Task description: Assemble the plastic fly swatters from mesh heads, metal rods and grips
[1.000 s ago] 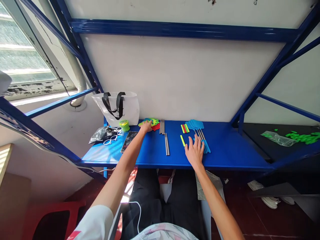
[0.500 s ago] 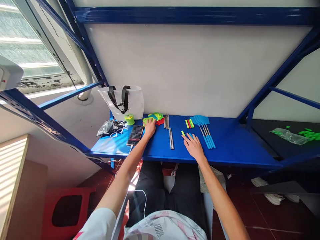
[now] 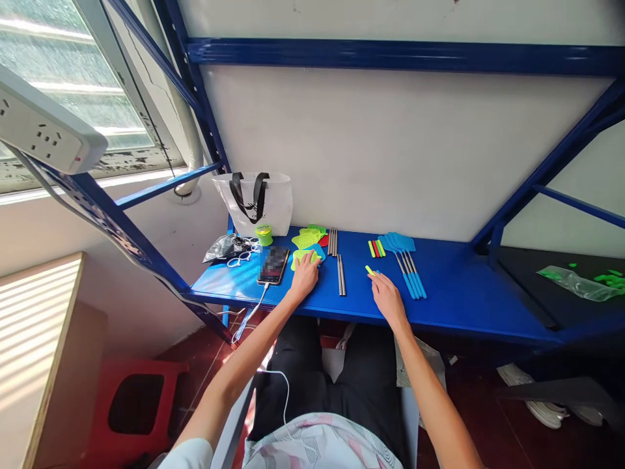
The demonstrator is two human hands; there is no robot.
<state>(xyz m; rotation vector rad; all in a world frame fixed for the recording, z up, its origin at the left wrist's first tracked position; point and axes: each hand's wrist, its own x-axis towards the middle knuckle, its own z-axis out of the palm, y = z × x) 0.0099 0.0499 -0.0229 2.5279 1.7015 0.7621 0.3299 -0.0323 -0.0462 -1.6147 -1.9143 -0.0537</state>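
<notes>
My left hand (image 3: 305, 275) lies on a yellow-green mesh piece (image 3: 299, 258) with a blue piece partly under it, beside the phone. More green mesh pieces (image 3: 308, 238) and a red one (image 3: 323, 240) lie behind it. My right hand (image 3: 388, 294) is at the middle of the blue table, fingers closed around a short yellow-green stick (image 3: 370, 270). Metal rods lie between my hands in two groups, one at the back (image 3: 333, 241) and one nearer (image 3: 341, 275). Right of them are yellow and red sticks (image 3: 376, 249) and several blue fly swatters (image 3: 409, 268).
On the table's left part are a phone (image 3: 273, 266) with a cable, a green tub (image 3: 264, 235), a white bag (image 3: 263, 202), and scissors (image 3: 239, 259) by a dark plastic bag. A power strip (image 3: 49, 130) hangs upper left. Green pieces in plastic (image 3: 579, 283) lie far right.
My left hand has drawn a yellow-green piece and a blue one off the pile toward the front. My right hand's fingers have closed in on the yellow-green stick. The view has shifted.
</notes>
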